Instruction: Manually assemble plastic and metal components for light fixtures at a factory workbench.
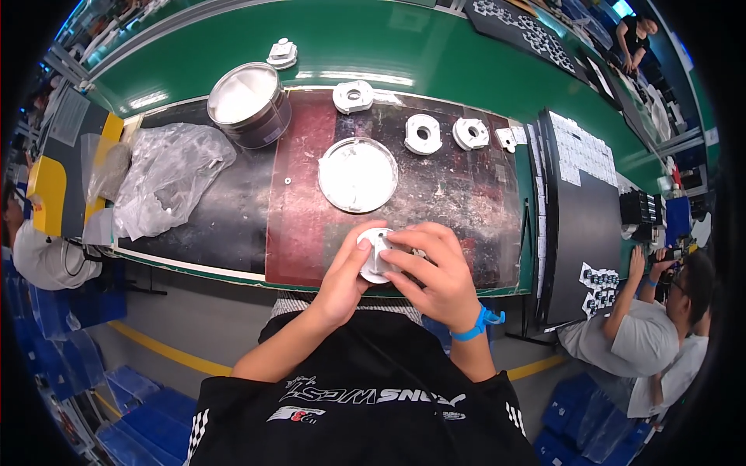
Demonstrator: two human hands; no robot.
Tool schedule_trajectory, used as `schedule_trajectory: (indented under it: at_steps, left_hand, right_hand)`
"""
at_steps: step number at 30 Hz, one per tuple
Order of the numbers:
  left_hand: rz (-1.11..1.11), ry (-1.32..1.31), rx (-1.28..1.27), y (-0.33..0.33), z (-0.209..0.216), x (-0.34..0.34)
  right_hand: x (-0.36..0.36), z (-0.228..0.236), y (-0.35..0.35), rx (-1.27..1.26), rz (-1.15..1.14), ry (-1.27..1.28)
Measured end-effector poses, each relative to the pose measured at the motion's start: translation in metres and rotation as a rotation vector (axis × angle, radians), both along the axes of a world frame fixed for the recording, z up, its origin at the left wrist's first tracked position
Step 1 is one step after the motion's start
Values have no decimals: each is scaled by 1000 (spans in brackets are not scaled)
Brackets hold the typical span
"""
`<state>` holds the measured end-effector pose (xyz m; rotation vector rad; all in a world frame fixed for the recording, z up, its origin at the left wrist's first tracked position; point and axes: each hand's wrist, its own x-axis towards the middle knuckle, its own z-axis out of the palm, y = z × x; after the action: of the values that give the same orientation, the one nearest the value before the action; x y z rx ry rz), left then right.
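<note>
Near the front edge of the bench, a round white plastic part (376, 260) with small holes is held between both my hands. My left hand (342, 281) is closed around its left side, thumb on top. From the right, my right hand (437, 272) has its fingertips pressed against the part's face; whatever small piece may sit under them is hidden. A blue band (479, 324) circles my right wrist. Just beyond my hands lies a round lid-like disc (358, 175), white inside with a metal rim.
White ring-shaped housings (423, 135) stand along the far side of the mat. A tin (247, 101) of white material and a crumpled plastic bag (172, 180) are at left. Black trays (583, 225) are stacked at right. Co-workers sit on both sides; one grey-shirted person (633, 334) is at right.
</note>
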<state>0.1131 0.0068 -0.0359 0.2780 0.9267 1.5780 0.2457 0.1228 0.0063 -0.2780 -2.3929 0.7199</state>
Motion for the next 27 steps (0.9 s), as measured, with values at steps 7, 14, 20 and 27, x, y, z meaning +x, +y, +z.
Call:
schedule_trajectory:
  at_steps: [7, 14, 20, 27]
  left_hand:
    - [27, 7, 4, -2, -3, -1]
    - [20, 8, 18, -4, -9, -1]
    - [9, 10, 16, -5, -14, -4]
    - [27, 15, 16, -6, -13, -6]
  right_hand:
    - [0, -17, -13, -212, -97, 11]
    - [-2, -19, -16, -170, -87, 16]
    - [-3, -19, -17, -169, -75, 2]
    - [-6, -17, -17, -138, -58, -3]
